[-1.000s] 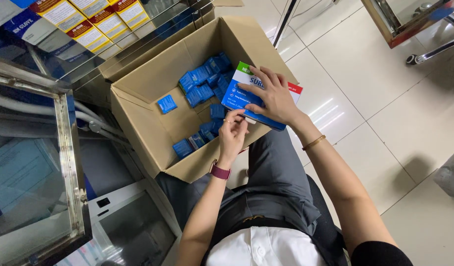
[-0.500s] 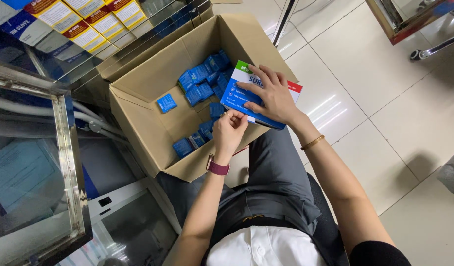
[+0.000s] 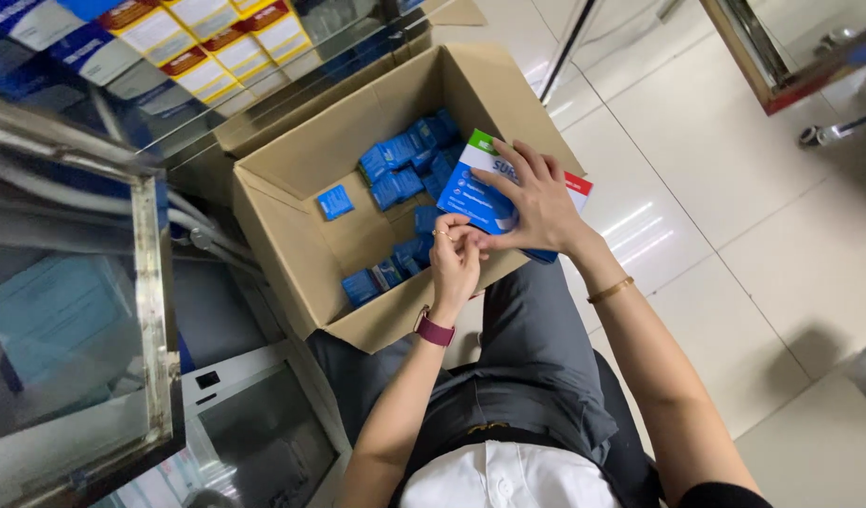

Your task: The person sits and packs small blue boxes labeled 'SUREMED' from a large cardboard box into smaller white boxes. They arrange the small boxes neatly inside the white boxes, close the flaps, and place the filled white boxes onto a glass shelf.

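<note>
We see the right hand [image 3: 538, 202] spread flat, clasping the blue box [image 3: 480, 196], long axis ten-to-four; left hand [image 3: 456, 256] pinches its seven o'clock edge above the carton [image 3: 292, 235].

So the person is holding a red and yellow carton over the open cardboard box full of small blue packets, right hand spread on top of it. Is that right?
Not quite: the carton is blue and white, with a green corner and a red one, not red and yellow. The head view shows it. The rest holds: the right hand is spread on top of it, over the open cardboard box holding small blue packets, and the left hand works at its near edge.
</note>
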